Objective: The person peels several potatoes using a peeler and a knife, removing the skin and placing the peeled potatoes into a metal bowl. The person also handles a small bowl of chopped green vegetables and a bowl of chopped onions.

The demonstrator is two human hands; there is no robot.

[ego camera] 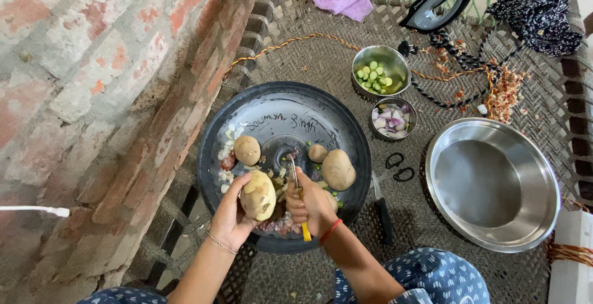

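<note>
- Potato (258, 196), half-peeled, sits in the left hand (231, 217) above the dark round tray (213, 137), which rests on a woven cot (309, 57).
- Left grip is clamped around the potato's lower side; right hand (314, 205) is closed on a yellow-handled peeler (299, 202) just beside it.
- It looks firm and fairly heavy for its size, and the bared flesh is probably wet and slippery.
- Best held by the skin-covered end, cupped in the palm.
- Three more potatoes (338, 169) lie on the tray among peelings.
</note>
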